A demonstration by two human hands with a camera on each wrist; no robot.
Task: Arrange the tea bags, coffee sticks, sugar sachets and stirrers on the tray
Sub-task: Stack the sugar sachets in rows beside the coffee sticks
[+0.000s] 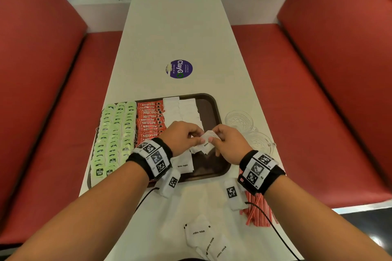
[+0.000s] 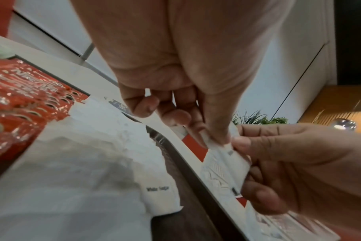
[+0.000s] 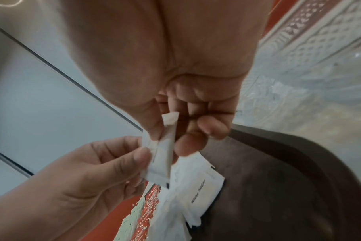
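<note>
Sugar sachet (image 1: 206, 138), flat white paper, pinched between left hand (image 1: 180, 138) and right hand (image 1: 230, 144)

Left hand (image 1: 182, 135) and its wristband covering near end of coffee stick (image 1: 151, 121) row. Both hands hiding middle of sugar sachet (image 1: 184, 112) rows on tray (image 1: 214, 110). Right wrist blocking top of stirrer (image 1: 257, 211) pile. Loose sachets (image 1: 209, 241) running off bottom edge in head view. Print on pinched sachet (image 2: 225, 169) blurring in left wrist view, unreadable.
</note>
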